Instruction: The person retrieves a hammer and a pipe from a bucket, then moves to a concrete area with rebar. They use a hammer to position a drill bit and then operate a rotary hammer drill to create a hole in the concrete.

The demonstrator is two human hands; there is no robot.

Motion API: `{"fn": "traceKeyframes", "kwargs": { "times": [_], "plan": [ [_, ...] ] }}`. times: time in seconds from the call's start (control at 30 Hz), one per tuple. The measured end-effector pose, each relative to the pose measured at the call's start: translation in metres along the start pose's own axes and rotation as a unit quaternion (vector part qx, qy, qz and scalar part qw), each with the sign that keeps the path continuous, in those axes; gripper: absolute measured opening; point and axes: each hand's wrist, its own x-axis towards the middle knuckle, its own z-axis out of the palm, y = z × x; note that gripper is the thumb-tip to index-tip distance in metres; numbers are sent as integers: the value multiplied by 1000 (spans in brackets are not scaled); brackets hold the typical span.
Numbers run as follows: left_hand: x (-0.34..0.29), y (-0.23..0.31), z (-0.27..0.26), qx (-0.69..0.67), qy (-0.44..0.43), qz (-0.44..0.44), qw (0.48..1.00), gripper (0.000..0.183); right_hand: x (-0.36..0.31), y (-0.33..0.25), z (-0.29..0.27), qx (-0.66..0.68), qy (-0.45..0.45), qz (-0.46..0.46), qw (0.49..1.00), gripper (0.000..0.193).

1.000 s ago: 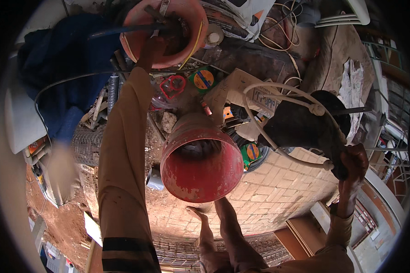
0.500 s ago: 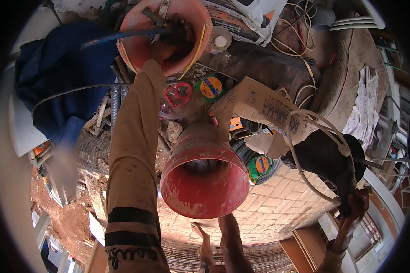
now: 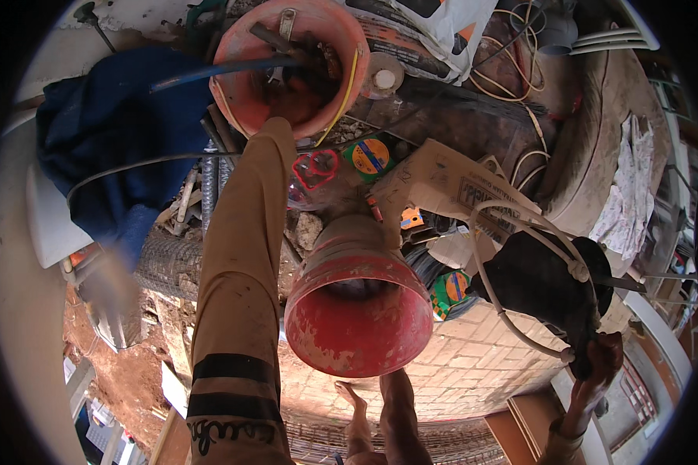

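1. Head view, 4 o'clock: the right hand (image 3: 602,356) is clenched around the narrow end of a black tool (image 3: 527,271), whose exact kind I cannot tell. The tool's bulk lies toward 3 o'clock, with a pale cable (image 3: 578,270) looped about it and a bar (image 3: 624,284) jutting out beyond.

2. Head view, 11 o'clock: the left hand (image 3: 291,107) is down inside a pink bucket (image 3: 236,97), among dark contents. Shadow hides its fingers, so I cannot tell whether it grasps anything. A blue bar (image 3: 202,76) crosses the rim toward 10 o'clock, and a yellow handle (image 3: 337,105) lies along the side facing 1 o'clock.

3. Head view, handling: the black tool looks rigid and fairly heavy, its weight probably sitting away from the fist. The narrow end seems a sound grip, and a 2nd hand under the bulk would steady it. The cable looks springy and could snag.

4. Head view, about these: a red bucket (image 3: 349,356) at 6 o'clock lies between the 2 arms, its mouth facing the camera. A cardboard box (image 3: 434,174) sits at 2 o'clock, just beside the cable; blue cloth (image 3: 124,132) hangs at 10 o'clock.
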Motion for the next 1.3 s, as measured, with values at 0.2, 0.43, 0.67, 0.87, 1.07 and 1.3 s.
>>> {"fn": "traceKeyframes", "kwargs": {
  "times": [0.2,0.43,0.67,0.87,1.07,1.3],
  "plan": [
    [23,-7,14,-113,-3,-29,993,47,-7,12,-22,-13,-17,18,1000,13],
    [33,17,10,-266,29,-67,961,46,-23,13,-21,12,33,34,999,15],
    [69,39,13,-379,112,-147,907,46,-32,12,-24,5,66,40,997,15],
    [62,38,14,-454,133,-173,864,46,-31,20,-34,8,25,40,999,16],
    [29,2,10,-750,101,-56,651,49,-33,3,-20,8,14,34,999,15],
    [49,35,3,-782,86,-231,572,33,-35,-24,17,9,-4,35,999,14]
  ]
}}
